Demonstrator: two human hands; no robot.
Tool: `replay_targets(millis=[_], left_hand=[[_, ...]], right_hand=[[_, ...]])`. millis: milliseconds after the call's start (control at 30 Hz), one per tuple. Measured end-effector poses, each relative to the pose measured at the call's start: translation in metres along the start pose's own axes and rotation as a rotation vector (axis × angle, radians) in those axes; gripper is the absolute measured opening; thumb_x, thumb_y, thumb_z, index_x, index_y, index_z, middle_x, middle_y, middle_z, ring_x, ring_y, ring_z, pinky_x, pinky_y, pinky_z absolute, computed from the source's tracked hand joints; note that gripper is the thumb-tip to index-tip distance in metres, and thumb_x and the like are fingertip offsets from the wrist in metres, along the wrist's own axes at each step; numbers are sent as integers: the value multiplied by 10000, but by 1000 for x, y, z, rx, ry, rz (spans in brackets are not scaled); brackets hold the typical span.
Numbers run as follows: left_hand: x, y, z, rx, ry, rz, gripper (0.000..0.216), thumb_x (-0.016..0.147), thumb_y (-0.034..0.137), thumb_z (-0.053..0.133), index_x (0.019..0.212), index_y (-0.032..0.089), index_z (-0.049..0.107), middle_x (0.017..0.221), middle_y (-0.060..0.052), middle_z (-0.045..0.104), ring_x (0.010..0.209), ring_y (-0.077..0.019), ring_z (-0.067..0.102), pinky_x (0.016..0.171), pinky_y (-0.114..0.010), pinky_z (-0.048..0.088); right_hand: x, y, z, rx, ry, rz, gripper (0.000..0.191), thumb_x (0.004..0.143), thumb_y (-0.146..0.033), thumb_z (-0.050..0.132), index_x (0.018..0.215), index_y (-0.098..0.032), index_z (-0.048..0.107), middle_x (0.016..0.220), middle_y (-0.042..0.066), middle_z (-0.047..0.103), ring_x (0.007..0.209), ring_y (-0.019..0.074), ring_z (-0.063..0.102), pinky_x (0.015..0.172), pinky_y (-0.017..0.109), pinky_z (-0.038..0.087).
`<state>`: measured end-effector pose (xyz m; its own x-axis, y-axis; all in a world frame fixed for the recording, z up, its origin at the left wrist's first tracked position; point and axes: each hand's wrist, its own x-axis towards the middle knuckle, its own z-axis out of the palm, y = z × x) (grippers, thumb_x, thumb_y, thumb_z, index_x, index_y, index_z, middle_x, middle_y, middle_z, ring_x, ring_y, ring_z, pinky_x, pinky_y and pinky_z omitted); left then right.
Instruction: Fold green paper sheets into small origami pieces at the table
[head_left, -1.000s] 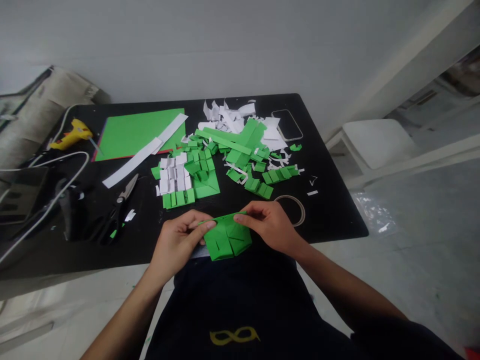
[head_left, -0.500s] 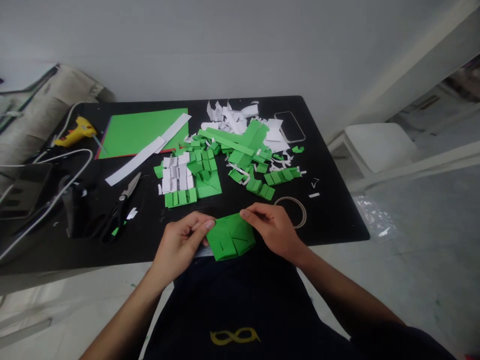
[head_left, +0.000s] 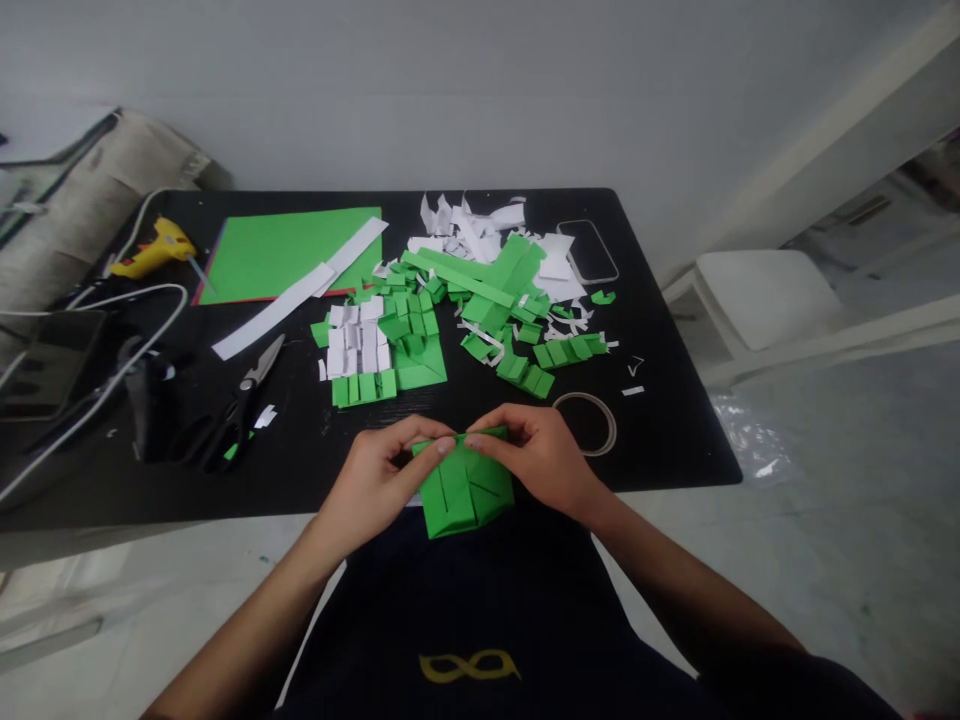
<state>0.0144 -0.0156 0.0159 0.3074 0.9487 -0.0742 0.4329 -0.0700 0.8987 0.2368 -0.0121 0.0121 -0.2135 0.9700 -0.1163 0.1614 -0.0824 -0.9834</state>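
Between my hands is a folded green paper piece (head_left: pixel 463 492) with creases and slits, held at the table's near edge. My left hand (head_left: pixel 390 470) pinches its upper edge from the left, thumb on top. From the right, my right hand (head_left: pixel 536 455) pinches the same edge, its thumb close to the left thumb. The fingers behind the paper are partly hidden. Just beyond lie folded white paper strips (head_left: pixel 358 340) and folded green strips (head_left: pixel 364 388) on a green folded sheet (head_left: pixel 424 370).
Scissors (head_left: pixel 247 395) lie on the black table (head_left: pixel 675 430) at left, near a yellow glue gun (head_left: pixel 159 250) and white cable (head_left: pixel 184 305). Green sheets (head_left: pixel 262 245) carry a white strip (head_left: pixel 300 290). Paper scraps (head_left: pixel 480 235) pile up centrally; a tape roll (head_left: pixel 611 430) lies right.
My hands have come closer together along the paper's upper edge, the left one moving right and the right one slightly left. The paper sits slightly lower in view.
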Motion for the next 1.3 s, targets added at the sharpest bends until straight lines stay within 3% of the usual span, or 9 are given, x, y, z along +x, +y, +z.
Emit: replay_targets(millis=[133,367,600,900,1100,1200,1300], left_hand=[[2,1,2,9,-3,31,243,986,403,673,928,209,806,807,-6,777,701,-143,665,631,-230,480],[0,-4,4,8,9,-23,318,992,455,658,879,189,792,692,8,701,578,-121,546,529,-226,391],[3,-4,5,-26,-7,-27,285,996,426,652,896,192,783,775,-7,745,676,-147,638,611,-231,471],[8,-6,7,-3,-60,38,257,1014,431,651,995,201,765,879,-24,755,790,-161,673,607,-223,451],[8,-6,7,19,-77,50,278,1030,432,618,961,188,732,797,-8,687,698,-134,615,567,-212,431],[9,-6,8,27,-54,63,270,1031,418,605,963,185,725,824,-17,700,708,-137,618,569,-215,427],[11,-6,9,40,-23,65,255,1021,406,613,953,186,723,816,-13,702,702,-135,616,571,-216,422]], right_hand=[[-3,0,4,24,32,28,116,862,-325,812,851,-211,827,821,35,820,738,192,728,658,300,537],[-4,1,8,69,60,51,126,860,-322,800,830,-202,826,811,43,817,730,190,731,656,296,545],[-3,4,8,63,59,78,145,858,-340,803,845,-198,827,821,51,819,742,200,738,654,302,549],[-3,6,6,80,31,61,180,832,-375,847,868,-199,831,841,45,821,766,196,738,690,303,550],[-3,7,6,101,3,88,196,823,-368,854,919,-200,823,865,42,812,778,192,729,694,304,553],[-2,8,4,133,-22,123,303,750,-330,910,994,-202,784,871,24,787,795,187,722,706,295,557],[0,8,2,204,-121,216,436,665,-300,960,1020,-210,723,742,-36,691,681,159,667,599,258,520]])
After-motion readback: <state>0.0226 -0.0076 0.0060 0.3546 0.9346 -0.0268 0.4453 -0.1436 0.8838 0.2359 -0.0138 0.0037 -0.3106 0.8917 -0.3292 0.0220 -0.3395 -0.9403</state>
